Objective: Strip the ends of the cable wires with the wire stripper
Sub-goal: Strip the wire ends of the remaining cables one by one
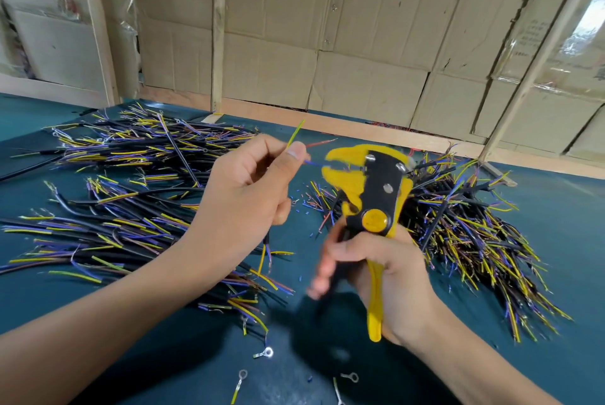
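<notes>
3 wires (306, 146) are pinched in the left hand (244, 195); the blue one is fed at 3 o'clock into the stripper (366, 190), clenched by the right hand (376, 277). It should be seated squarely before squeezing.

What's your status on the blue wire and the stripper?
Left hand pinches cable, blue wire at wire stripper mouth. Right hand grips handles, fingers blurred. Nothing in the way; cable piles both sides.

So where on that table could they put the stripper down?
Bare green mat shows near right, below the right cable pile. Far left corner is bare too. The left pile and scraps crowd the middle.
</notes>
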`<move>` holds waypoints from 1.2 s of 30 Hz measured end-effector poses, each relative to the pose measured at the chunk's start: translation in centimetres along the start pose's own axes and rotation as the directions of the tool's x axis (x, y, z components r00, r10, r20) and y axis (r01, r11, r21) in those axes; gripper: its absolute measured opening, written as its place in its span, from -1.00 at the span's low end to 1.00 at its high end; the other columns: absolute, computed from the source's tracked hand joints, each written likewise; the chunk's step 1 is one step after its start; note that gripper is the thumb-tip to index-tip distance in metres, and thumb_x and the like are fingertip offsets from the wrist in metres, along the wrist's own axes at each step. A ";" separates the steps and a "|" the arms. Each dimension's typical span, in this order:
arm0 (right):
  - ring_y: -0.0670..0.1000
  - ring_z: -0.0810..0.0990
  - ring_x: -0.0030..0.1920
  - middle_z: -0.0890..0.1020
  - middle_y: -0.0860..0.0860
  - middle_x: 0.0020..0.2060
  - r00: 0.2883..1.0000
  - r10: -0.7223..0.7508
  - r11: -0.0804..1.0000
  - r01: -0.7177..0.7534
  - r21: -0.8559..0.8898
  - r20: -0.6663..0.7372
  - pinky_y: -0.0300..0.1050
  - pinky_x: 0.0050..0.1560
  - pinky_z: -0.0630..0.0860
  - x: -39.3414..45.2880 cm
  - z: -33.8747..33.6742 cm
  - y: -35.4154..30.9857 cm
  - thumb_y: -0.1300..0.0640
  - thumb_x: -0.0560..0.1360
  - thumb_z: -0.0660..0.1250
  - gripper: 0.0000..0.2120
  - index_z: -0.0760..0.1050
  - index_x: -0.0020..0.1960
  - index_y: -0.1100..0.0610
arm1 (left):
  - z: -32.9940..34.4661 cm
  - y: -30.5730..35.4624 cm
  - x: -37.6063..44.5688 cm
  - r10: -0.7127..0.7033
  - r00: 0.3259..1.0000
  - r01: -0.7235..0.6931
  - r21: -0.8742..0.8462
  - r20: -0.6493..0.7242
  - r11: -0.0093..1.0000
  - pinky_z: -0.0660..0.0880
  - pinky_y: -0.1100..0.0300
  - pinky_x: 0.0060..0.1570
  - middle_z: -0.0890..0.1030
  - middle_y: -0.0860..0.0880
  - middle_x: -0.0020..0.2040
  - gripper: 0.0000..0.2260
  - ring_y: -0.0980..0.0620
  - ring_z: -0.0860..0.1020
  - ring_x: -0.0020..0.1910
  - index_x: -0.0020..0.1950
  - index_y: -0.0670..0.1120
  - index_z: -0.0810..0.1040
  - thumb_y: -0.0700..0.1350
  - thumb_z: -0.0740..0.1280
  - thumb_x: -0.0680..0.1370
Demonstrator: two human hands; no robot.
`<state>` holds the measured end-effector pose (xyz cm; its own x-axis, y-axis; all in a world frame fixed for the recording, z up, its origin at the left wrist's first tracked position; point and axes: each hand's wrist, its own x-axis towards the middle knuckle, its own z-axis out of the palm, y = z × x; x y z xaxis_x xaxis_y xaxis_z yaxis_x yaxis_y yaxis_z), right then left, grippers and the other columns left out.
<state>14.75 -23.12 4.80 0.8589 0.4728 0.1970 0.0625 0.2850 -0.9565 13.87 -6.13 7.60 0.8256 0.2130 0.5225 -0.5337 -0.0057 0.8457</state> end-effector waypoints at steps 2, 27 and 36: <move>0.29 0.62 -0.33 0.56 0.27 -0.34 0.999 -0.033 0.993 0.030 0.113 0.017 0.26 -0.15 0.61 0.2 0.3 0.2 0.27 0.30 0.41 -0.91 0.58 -0.21 0.27 | -0.7 -0.4 0.5 0.127 0.992 -0.118 0.274 -0.014 0.955 0.37 0.18 -0.39 0.39 0.07 -0.43 -0.82 0.05 0.38 -0.44 -0.15 -0.02 0.59 -0.03 0.32 0.63; 0.30 0.65 -0.27 0.61 0.22 -0.36 0.832 -0.320 0.937 0.348 -0.024 -0.452 0.15 -0.12 0.66 1.1 -2.1 -1.2 0.26 0.41 0.34 -0.83 0.62 -0.33 0.12 | -5.7 -1.8 4.0 -0.660 0.573 -0.202 0.864 0.486 0.461 0.48 0.30 -0.18 0.64 0.14 -0.17 -0.91 0.21 0.57 -0.23 -0.11 0.13 0.59 0.01 0.48 0.50; 0.32 0.63 -0.27 0.58 0.24 -0.34 0.907 -0.279 0.943 0.320 0.088 -0.315 0.22 -0.08 0.63 1.1 -2.1 -2.1 0.29 0.42 0.33 -0.90 0.59 -0.24 0.20 | -2.2 -1.1 1.6 0.334 0.807 -0.569 0.489 0.487 0.661 0.43 0.29 -0.11 0.51 0.12 -0.14 -0.90 0.21 0.47 -0.22 0.05 -0.17 0.56 -0.22 0.26 0.63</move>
<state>16.63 -24.92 6.59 0.9218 0.0870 0.3778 0.2896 0.4935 -0.8201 15.33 -3.61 7.27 0.5770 -0.3063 0.7571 -0.7331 -0.6029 0.3148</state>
